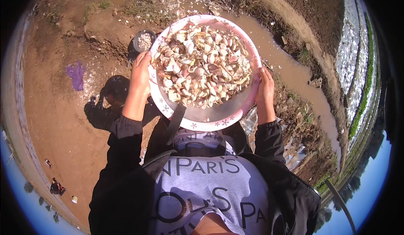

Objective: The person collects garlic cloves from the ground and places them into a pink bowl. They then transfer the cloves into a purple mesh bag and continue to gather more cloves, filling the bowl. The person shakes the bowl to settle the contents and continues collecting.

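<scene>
A round pink basin (206, 126) with a dark snowflake pattern on its rim is held up before my chest. Garlic cloves and small bulbs (205, 67), mixed with dry papery skins, fill most of it; part of its grey bottom shows near me. My left hand (140, 75) grips the rim on the left, its fingers partly out of sight beyond the edge. On the opposite side, my right hand (265, 88) holds the rim, thumb near the top. A dark strap hangs over the near edge of the basin.
On the bare soil beyond my left hand stands a small dark bucket (144, 41) with pale pieces inside. A purple plastic bag (76, 75) lies at left. A muddy water channel (293, 64) curves along the right, with crop rows past it. A person sits far off at lower left.
</scene>
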Demonstrator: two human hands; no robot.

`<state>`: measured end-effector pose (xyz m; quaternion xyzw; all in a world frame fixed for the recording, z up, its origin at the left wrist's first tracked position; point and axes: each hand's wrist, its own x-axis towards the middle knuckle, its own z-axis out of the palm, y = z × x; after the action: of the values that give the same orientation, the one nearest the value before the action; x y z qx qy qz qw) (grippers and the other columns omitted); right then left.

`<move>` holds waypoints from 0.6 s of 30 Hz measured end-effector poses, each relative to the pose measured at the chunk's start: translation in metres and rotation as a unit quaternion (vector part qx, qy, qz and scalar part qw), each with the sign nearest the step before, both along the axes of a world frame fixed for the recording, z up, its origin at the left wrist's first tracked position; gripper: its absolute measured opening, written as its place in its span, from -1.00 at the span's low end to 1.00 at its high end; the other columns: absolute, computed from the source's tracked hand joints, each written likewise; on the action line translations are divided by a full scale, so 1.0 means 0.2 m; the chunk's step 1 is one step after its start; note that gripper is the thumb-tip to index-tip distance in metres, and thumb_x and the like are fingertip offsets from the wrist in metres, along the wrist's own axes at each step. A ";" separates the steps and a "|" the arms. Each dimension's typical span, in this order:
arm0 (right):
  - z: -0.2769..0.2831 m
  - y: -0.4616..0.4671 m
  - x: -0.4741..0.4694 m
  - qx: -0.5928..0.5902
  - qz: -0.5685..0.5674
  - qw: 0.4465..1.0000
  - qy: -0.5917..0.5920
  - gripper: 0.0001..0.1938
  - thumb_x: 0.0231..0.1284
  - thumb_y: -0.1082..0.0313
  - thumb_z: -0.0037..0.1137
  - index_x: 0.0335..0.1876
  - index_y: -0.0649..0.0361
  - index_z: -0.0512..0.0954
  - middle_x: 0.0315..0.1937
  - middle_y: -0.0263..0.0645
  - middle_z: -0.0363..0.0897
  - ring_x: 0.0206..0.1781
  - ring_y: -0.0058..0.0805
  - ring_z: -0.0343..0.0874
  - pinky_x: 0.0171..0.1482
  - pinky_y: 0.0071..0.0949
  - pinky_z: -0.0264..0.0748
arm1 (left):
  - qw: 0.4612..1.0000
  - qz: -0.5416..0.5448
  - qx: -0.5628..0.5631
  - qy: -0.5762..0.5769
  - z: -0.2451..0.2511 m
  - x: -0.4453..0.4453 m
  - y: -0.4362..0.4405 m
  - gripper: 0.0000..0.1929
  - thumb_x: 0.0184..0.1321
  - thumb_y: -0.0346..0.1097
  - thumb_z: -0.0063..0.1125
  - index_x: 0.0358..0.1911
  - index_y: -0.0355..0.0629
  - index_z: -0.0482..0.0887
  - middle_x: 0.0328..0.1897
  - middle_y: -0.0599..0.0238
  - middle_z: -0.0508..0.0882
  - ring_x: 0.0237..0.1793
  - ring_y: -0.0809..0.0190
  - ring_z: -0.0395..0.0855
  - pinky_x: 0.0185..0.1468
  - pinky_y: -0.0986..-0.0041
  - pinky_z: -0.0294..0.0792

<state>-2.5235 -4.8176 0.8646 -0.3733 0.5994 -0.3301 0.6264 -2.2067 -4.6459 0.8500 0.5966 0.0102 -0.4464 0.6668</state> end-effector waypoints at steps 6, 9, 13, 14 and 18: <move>0.19 -0.01 0.00 -0.049 -0.001 0.992 -0.120 -0.72 0.28 0.37 -0.10 0.03 0.31 0.44 -0.19 -0.30 0.54 -0.28 -0.62 0.48 -0.26 -0.64 0.41 | 0.994 -0.021 -0.099 -0.040 0.43 -0.02 0.00 -0.74 0.35 -0.27 -0.16 -0.05 -0.31 0.46 -0.10 0.23 0.59 -0.08 0.34 0.55 0.02 0.48 0.37; 0.23 0.01 0.01 -0.096 -0.069 0.985 -0.128 -0.73 0.28 0.39 -0.10 0.04 0.29 0.43 -0.19 -0.33 0.53 -0.24 -0.63 0.48 -0.24 -0.65 0.42 | 0.989 -0.039 -0.140 -0.038 0.51 -0.06 0.02 -0.72 0.36 -0.26 -0.18 -0.03 -0.33 0.41 -0.07 0.19 0.59 -0.08 0.31 0.57 0.00 0.45 0.42; 0.09 0.03 -0.06 0.001 -0.035 0.999 -0.036 -0.66 0.26 0.33 -0.05 0.10 0.32 0.39 -0.05 -0.31 0.47 -0.03 -0.58 0.42 -0.02 -0.63 0.36 | 0.998 -0.021 -0.060 0.020 0.20 -0.06 0.02 -0.75 0.33 -0.30 -0.14 -0.08 -0.33 0.47 -0.15 0.27 0.59 -0.19 0.36 0.56 -0.12 0.53 0.39; 0.08 0.01 -0.05 0.004 -0.028 0.999 -0.027 -0.66 0.26 0.33 -0.04 0.09 0.32 0.40 -0.08 -0.31 0.49 -0.06 -0.58 0.43 -0.03 -0.62 0.37 | 0.998 -0.045 -0.045 0.012 0.14 -0.03 0.00 -0.75 0.33 -0.29 -0.13 -0.08 -0.33 0.47 -0.17 0.28 0.59 -0.19 0.37 0.55 -0.12 0.54 0.38; 0.16 -0.02 -0.02 -0.036 -0.009 0.999 -0.011 -0.69 0.29 0.35 -0.07 0.06 0.34 0.42 -0.17 -0.31 0.53 -0.19 -0.62 0.47 -0.16 -0.68 0.40 | 0.998 -0.024 -0.033 0.048 0.10 -0.03 0.00 -0.74 0.35 -0.26 -0.15 -0.07 -0.31 0.46 -0.15 0.27 0.58 -0.15 0.37 0.54 -0.03 0.54 0.34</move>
<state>-2.5280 -4.8223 0.8969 -0.3865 0.5839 -0.3609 0.6160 -2.2135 -4.6456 0.8708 0.5523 0.0136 -0.4904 0.6740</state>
